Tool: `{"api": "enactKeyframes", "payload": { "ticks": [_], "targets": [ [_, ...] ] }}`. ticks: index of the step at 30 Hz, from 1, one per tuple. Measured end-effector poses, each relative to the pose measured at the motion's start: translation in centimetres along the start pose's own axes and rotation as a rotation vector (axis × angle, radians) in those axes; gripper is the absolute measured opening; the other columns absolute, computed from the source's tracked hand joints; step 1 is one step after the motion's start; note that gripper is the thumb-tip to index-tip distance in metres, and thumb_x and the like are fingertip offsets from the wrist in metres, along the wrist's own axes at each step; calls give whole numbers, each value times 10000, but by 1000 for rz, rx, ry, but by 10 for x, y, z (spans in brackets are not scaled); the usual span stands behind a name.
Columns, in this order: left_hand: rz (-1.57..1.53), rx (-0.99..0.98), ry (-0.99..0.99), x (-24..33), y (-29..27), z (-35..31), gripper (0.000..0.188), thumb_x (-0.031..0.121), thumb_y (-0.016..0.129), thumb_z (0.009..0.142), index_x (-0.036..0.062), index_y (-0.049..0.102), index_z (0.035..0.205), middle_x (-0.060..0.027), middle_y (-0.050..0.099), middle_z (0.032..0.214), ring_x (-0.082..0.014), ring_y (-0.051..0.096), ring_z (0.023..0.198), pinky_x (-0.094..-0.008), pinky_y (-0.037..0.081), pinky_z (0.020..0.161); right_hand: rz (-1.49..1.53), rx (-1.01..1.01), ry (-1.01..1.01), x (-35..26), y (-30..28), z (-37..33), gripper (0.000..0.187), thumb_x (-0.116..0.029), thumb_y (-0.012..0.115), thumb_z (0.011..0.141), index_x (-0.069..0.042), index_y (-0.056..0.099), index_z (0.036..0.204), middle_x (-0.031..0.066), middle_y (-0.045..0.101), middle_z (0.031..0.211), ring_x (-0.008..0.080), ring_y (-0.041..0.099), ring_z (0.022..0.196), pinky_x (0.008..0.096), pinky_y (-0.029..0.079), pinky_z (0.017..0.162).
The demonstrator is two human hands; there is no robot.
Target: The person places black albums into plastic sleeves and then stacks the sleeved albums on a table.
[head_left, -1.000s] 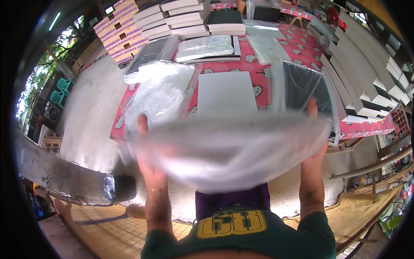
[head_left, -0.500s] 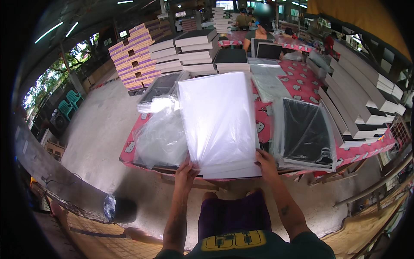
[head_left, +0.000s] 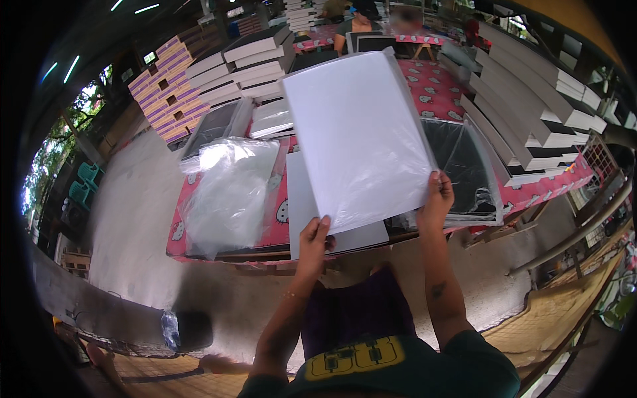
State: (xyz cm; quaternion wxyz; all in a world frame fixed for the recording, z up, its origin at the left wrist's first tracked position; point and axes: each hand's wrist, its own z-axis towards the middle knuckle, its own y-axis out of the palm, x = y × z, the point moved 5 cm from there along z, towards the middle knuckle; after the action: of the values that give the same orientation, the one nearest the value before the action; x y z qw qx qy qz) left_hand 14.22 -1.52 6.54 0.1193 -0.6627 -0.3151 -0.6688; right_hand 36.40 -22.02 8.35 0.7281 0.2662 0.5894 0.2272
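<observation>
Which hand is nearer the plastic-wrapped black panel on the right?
Right: the right hand is by the black panel, at its left side; the left hand is farther left.

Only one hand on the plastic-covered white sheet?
No: left hand and right hand each hold a near corner of the plastic-covered white sheet.

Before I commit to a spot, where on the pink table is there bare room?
Widest visible: pink cloth beyond the wrapped dark panel, seen between the held bagged white sheet and the right-hand stacks. A narrow strip shows between the clear plastic bags and grey sheet. Crowded: the far left, with the rear-left stacks.
</observation>
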Motion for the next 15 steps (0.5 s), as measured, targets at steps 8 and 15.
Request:
{"api": "enactKeyframes", "payload": {
  "ticks": [8, 15],
  "targets": [
    [-477, -135, -66, -24, 159, 46, 267, 117, 554, 937, -77, 513, 1117, -116, 573, 982, -235, 639, 855, -331, 554, 783, -239, 294, -275, -86, -114, 78, 232, -236, 627, 912, -28, 603, 1012, 31, 594, 907, 143, 522, 831, 310, 436, 772],
    [-453, -206, -193, -58, 187, 59, 320, 75, 525, 938, -149, 472, 1160, -170, 568, 1023, -266, 648, 921, -336, 565, 816, -1385, -11, -609, -121, -145, 76, 330, -311, 620, 898, -7, 601, 1025, 163, 573, 936, 281, 545, 868, 382, 438, 788]
  ]
}}
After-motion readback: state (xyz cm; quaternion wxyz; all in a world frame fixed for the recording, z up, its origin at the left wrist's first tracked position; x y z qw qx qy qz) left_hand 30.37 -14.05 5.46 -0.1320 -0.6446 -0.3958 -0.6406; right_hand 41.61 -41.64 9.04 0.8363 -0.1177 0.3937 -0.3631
